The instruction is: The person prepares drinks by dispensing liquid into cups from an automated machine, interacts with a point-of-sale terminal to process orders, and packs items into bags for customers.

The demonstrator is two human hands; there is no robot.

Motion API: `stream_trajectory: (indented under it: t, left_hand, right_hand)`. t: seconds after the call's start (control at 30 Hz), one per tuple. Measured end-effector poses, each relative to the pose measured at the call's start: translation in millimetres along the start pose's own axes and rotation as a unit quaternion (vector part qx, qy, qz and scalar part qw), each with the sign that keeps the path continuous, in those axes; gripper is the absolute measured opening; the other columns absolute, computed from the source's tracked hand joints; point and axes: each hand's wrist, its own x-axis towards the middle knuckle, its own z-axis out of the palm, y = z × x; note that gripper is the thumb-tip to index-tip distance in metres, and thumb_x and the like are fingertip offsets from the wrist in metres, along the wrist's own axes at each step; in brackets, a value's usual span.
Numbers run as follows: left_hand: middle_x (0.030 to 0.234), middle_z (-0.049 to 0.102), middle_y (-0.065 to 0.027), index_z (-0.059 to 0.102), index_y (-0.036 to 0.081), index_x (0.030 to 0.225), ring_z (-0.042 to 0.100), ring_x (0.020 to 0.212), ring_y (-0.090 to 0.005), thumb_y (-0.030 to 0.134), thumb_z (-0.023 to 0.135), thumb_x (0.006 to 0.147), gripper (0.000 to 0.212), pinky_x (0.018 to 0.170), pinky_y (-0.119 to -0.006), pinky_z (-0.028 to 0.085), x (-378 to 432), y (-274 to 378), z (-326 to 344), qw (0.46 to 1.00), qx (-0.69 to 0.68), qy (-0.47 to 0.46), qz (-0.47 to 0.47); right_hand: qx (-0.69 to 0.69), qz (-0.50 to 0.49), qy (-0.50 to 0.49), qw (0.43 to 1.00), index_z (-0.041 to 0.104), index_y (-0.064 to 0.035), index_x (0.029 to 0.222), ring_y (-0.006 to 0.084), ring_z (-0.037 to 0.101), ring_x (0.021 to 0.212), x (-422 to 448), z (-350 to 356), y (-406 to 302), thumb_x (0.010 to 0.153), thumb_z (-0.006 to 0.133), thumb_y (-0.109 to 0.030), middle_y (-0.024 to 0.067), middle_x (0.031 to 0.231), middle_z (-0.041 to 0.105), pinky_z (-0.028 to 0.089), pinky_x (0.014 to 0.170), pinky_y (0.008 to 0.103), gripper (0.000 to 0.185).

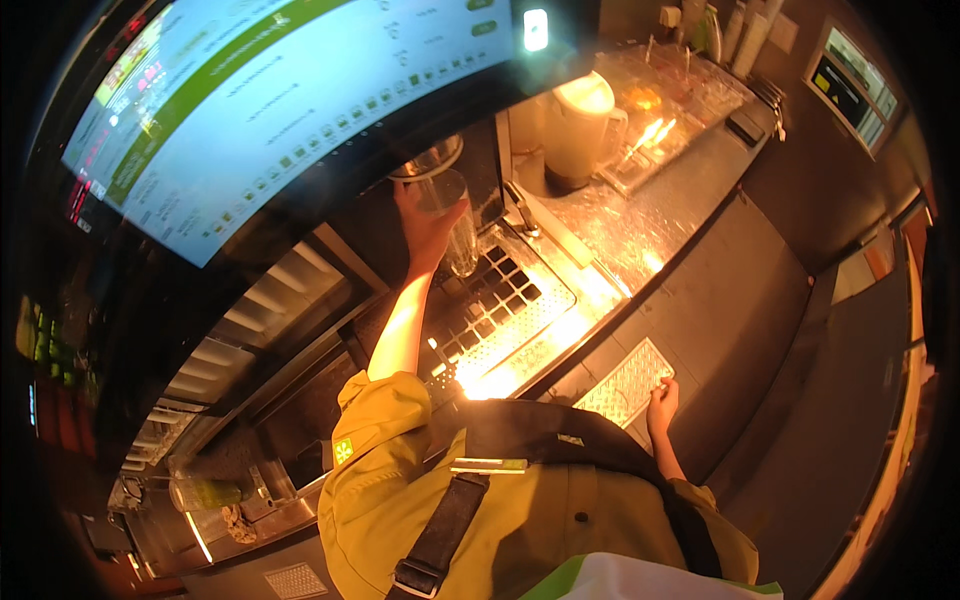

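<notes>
My left hand (pixel 429 229) is wrapped around a tall clear cup (pixel 463 244), raised beneath the big screen. Right above the cup's mouth is a round metal fitting (pixel 433 159); I cannot tell if they touch. Under the cup lies a drip grate (pixel 491 300) with square openings, set into the metal counter (pixel 551 330). My right hand (pixel 662 405) hangs low at my right side, away from the counter, its fingers curled in and nothing visible in them.
A lit screen (pixel 300 112) covers the upper left. A large handled pitcher (pixel 581 131) stands on the counter beyond a small tap (pixel 521 210). At lower left, a green-tinted container (pixel 206 493) is near a crumpled cloth (pixel 238 523). A textured metal plate (pixel 626 384) lies on the floor.
</notes>
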Motion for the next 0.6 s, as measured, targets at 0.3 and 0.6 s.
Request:
stream_trajectory:
  t: [0.3, 0.6]
  left_hand:
    - [0.132, 0.029, -0.0218, 0.004, 0.003, 0.138, 0.029, 0.124, -0.0294, 0.019, 0.079, 0.061, 0.108, 0.101, -0.038, 0.025, -39.5, -25.1, 24.5, 0.996, -0.035, 0.053, -0.056]
    - [0.131, 0.029, -0.0228, 0.006, 0.002, 0.138, 0.03, 0.123, -0.0313, 0.019, 0.08, 0.059, 0.109, 0.101, -0.04, 0.025, -40.7, -46.9, 26.9, 0.993, -0.007, 0.109, -0.05]
  right_hand:
    - [-0.204, 0.195, 0.004, 0.959, 0.052, 0.0002, 0.088, 0.0364, 0.055, 0.082, -115.2, -36.3, 143.1, 0.077, 0.05, -0.011, 0.0195, 0.088, 0.056, 0.043, 0.071, 0.0409, 0.016]
    - [-0.16, 0.206, 0.0, 0.965, 0.053, 0.0017, 0.084, 0.0345, 0.057, 0.078, -122.3, -17.4, 123.1, 0.077, 0.051, -0.012, 0.0196, 0.08, 0.057, 0.045, 0.068, 0.0404, 0.016]
